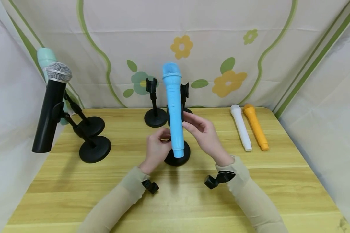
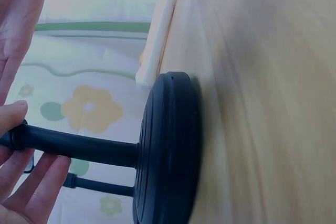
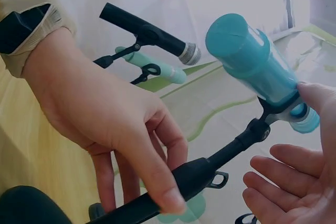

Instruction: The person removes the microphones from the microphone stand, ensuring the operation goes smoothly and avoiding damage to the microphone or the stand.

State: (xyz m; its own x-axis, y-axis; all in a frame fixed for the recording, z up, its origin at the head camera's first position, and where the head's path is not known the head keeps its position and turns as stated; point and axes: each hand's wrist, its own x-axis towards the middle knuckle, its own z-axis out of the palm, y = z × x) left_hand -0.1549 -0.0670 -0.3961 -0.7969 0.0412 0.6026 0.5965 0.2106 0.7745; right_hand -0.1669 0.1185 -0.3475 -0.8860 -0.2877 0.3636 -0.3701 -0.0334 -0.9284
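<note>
A light-blue microphone (image 1: 175, 110) sits tilted in the clip of a black desk stand (image 2: 168, 150), whose round base is on the table. My left hand (image 1: 158, 145) grips the stand's pole below the clip, thumb on one side and fingers on the other, as the right wrist view also shows. Beside the microphone is my right hand (image 1: 202, 132). Its thumb touches the microphone near the clip, while its other fingers (image 3: 286, 182) extend loosely, apart from the microphone and the pole.
At left, a black microphone (image 1: 51, 110) with a silver head and a mint-green microphone (image 1: 46, 56) are mounted on stands. Two black stands, including one with a bare clip (image 1: 151, 85), are at the back. White (image 1: 240, 127) and orange (image 1: 256, 127) microphones lie at right.
</note>
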